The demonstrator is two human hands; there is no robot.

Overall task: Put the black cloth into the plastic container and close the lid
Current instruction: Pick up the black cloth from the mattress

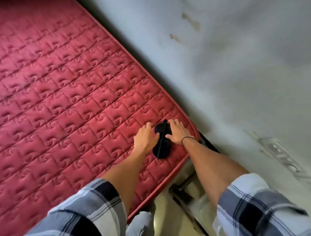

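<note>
The black cloth (161, 139) is lying on the red quilted mattress (62, 103), close to the mattress corner that is nearest to the grey wall (237, 62). It is bunched into a small long heap, and a thin dark strip is running along its middle. The person is reaching over it with both bare arms.

The left hand (145, 136) is resting flat on the mattress on the left side of the cloth, with the fingers spread open and the thumb touching the cloth's edge. It is not closing around anything. The right hand (177, 132) is lying in the same way on the right side, palm down and fingers stretched out, and its thumb is touching the cloth too. So the cloth is sitting between the two hands, and neither hand is grasping it. A thin black band (187, 139) is sitting around the right wrist.

Both arms are wearing rolled-up checked sleeves (87, 213) in white, grey and black. Below the right arm a clear plastic thing (205, 202) is showing on the floor, but the picture is too blurred there to tell what it is.
</note>
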